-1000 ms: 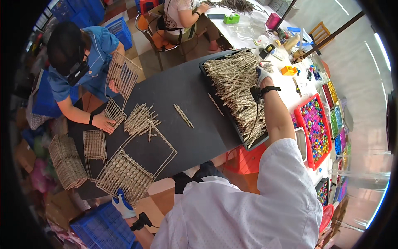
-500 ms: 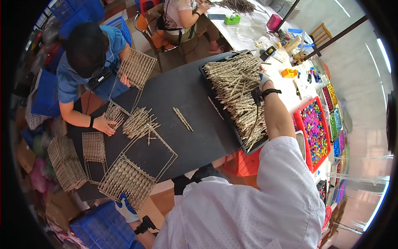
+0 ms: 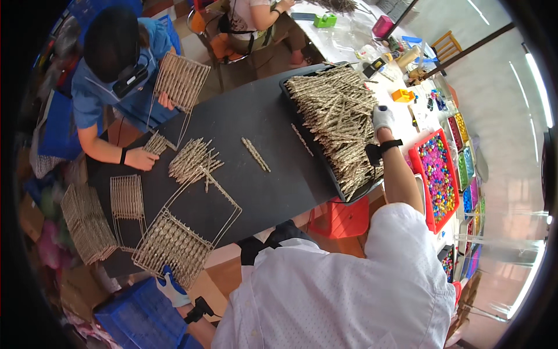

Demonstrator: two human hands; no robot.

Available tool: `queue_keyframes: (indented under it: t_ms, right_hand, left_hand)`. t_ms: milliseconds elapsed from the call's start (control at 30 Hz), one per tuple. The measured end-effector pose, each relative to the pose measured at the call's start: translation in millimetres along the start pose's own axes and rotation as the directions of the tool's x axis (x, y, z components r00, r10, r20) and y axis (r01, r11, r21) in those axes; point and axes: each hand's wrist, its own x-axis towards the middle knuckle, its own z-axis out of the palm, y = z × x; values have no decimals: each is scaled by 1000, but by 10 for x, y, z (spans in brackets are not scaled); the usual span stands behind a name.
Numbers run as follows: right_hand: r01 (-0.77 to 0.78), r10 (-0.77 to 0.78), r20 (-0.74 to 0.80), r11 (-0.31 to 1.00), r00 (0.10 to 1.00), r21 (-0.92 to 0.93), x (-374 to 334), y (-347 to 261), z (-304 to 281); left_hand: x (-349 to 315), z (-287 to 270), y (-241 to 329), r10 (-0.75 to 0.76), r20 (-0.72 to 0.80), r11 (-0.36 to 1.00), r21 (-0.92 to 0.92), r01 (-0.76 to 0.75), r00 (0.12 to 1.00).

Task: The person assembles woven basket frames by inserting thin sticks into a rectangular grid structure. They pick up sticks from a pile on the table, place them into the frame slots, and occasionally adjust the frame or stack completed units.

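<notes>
At the lower left my left hand (image 3: 173,289), in a white and blue glove, is closed on the near corner of a beige frame rack (image 3: 177,244) filled with rows of twisted strips. That rack rests on the dark table, its bare frame part stretching away to the right. My right hand (image 3: 382,120), in a similar glove, is at the right edge of a black tray (image 3: 343,199) heaped with twisted strips (image 3: 334,110). Its fingers look curled, and what they may hold is hidden.
Across the dark table (image 3: 261,198), a person (image 3: 110,70) holds another rack (image 3: 181,80). Between us lie a loose strip pile (image 3: 192,163), a smaller rack (image 3: 127,198) and stacked racks (image 3: 87,224). A red bead tray (image 3: 439,180) stands right; a blue crate (image 3: 139,314) sits lower left.
My right hand has moved right, from over the strips to the tray's right edge. My left hand keeps hold of the rack. The other person's rack and hands have shifted slightly.
</notes>
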Motion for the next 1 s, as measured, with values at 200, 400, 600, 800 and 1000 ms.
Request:
queue_keyframes:
  t_ms: [200, 400, 600, 800, 1000]
  right_hand:
    - [688, -693, 437, 697, 573, 202, -2229, -1267, -118]
    - [668, -384, 565, 574, 730, -473, -2498, -897, 1513]
    - [341, -168, 347, 773, 923, -534, -2294, -930, 1854]
    - [684, -567, 390, 658, 725, -315, -2670, -1100, 2034]
    - [720, -493, 564, 626, 663, -300, -3078, -1556, 2115]
  left_hand:
    - [31, -118, -75, 43, -11, 998, 49, -42, 999]
    - [8, -29, -71, -4, -152, 999, 33, 9, 988]
    - [-84, -250, -200, 31, -203, 996, 85, -14, 979]
    - [-78, -327, -273, 20, -213, 997, 80, -3, 977]
    - [35, -387, -345, 19, -204, 992, 128, 8, 979]
